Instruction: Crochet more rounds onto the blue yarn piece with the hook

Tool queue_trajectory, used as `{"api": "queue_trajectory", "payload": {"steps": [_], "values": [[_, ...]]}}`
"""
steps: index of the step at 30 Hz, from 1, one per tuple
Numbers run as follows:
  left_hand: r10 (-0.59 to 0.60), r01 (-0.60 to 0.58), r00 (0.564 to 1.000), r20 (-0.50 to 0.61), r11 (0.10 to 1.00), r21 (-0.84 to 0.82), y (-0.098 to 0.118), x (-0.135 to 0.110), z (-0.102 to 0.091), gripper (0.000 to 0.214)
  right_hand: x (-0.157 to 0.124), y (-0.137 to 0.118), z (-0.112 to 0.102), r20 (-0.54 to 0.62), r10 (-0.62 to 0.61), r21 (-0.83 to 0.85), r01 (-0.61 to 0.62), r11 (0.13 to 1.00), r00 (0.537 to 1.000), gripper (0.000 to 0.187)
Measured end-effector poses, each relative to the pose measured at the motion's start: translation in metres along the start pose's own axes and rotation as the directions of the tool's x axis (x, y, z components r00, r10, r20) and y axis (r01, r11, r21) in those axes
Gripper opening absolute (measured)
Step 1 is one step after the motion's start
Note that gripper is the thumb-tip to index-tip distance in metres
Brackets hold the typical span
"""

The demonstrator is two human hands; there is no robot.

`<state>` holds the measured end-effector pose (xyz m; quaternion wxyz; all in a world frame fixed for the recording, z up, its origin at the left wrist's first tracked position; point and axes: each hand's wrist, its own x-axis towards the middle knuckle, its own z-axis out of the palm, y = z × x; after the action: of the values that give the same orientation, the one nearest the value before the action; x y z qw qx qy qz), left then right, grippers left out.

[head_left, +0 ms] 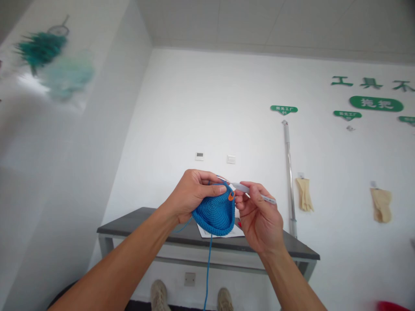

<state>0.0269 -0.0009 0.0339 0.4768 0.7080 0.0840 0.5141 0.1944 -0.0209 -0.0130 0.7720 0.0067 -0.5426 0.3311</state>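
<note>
My left hand (193,193) is closed round the upper edge of a round blue crochet piece (214,214), pinching it between thumb and fingers. An orange stitch marker (231,196) is clipped to the piece's right rim. My right hand (259,214) is closed on a grey crochet hook (249,190), whose metal tip points left into the top of the piece beside my left thumb. A strand of blue yarn (208,270) hangs straight down from the piece.
A dark grey table (142,224) stands below the hands with a white sheet of paper (207,233) on it. My two shoes (159,294) show under it. On the white wall hang a metal pole (288,172), two pairs of gloves (304,194) and green signs (376,103).
</note>
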Motion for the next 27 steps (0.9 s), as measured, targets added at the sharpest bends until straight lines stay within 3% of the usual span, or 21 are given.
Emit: {"api": "queue_trajectory", "payload": {"steps": [8,18,23,27], "values": [[-0.042,0.041,0.999,-0.014,0.996,-0.085,-0.008,-0.004,0.009,0.03,-0.007,0.004,0.002,-0.078,-0.046,0.036,0.049,0.998,0.996,0.03],[0.036,-0.05,0.982,-0.187,0.996,-0.075,-0.012,-0.007,0.019,0.035,-0.009,0.003,0.0,-0.076,-0.075,0.006,0.076,0.997,0.994,0.03],[0.059,-0.071,0.983,-0.174,0.996,-0.059,-0.008,-0.007,0.019,0.055,-0.008,0.001,-0.002,-0.051,-0.06,-0.011,0.06,0.998,0.997,0.031],[0.077,-0.087,0.985,-0.156,0.995,-0.056,-0.007,-0.007,0.018,0.058,-0.008,0.001,-0.003,-0.043,-0.052,-0.004,0.052,0.999,0.998,0.031]]}}
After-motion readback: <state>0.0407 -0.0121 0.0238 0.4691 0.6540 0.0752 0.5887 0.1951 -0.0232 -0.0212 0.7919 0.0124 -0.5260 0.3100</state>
